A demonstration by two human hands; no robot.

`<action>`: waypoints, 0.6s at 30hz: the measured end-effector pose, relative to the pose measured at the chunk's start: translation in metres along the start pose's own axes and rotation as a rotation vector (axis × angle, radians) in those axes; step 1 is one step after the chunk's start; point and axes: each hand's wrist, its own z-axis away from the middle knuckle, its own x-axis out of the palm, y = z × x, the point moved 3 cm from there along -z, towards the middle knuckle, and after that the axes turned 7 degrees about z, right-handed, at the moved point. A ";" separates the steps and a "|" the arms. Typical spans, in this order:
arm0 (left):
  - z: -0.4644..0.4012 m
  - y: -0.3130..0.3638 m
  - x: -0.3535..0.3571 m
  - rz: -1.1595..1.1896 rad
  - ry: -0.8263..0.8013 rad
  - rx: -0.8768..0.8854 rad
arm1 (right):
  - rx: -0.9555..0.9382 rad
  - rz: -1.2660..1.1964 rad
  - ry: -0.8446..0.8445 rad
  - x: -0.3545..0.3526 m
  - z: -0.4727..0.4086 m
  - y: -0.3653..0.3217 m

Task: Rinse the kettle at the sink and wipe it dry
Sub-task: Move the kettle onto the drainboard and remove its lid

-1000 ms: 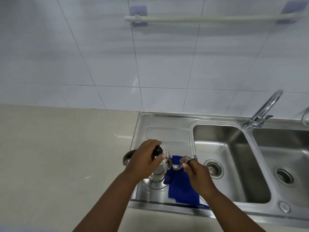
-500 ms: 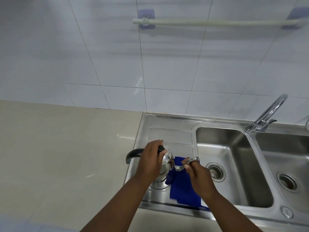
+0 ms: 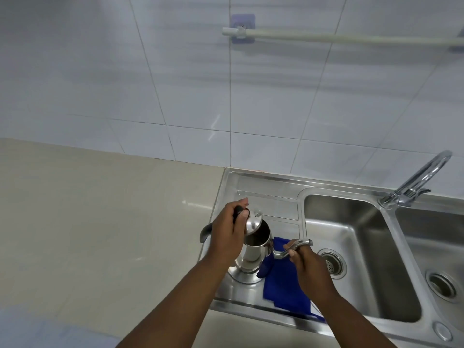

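Left grip [image 3: 229, 228] pinches lid [image 3: 253, 222] ajar; right grip [image 3: 305, 259] clamps kettle [image 3: 253, 254] spout [image 3: 292, 247].

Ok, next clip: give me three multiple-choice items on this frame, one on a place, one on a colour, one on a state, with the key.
1. Where does the kettle stand?
A. in the left basin
B. on the drainboard
C. on the counter

2. What colour is the cloth?
A. blue
B. yellow
C. white

3. How is the lid?
A. shut flat
B. lying in the basin
C. tilted open

Key: 1 B, its base rests on the steel drainboard, left of the basin. 2 A, it is deep blue beside the kettle. 3 C, the left hand holds the knob and the dark inside shows; the right hand grips the spout.
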 end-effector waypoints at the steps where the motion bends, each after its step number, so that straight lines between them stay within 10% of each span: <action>1: 0.001 0.001 -0.003 -0.009 -0.013 0.029 | -0.007 0.006 -0.005 0.001 -0.001 0.000; 8: 0.008 -0.040 -0.095 -0.130 0.135 0.151 | -0.018 0.047 -0.010 0.002 -0.004 0.008; 18: 0.028 -0.167 -0.172 -0.499 -0.032 -0.164 | -0.042 0.040 0.057 0.001 -0.002 0.001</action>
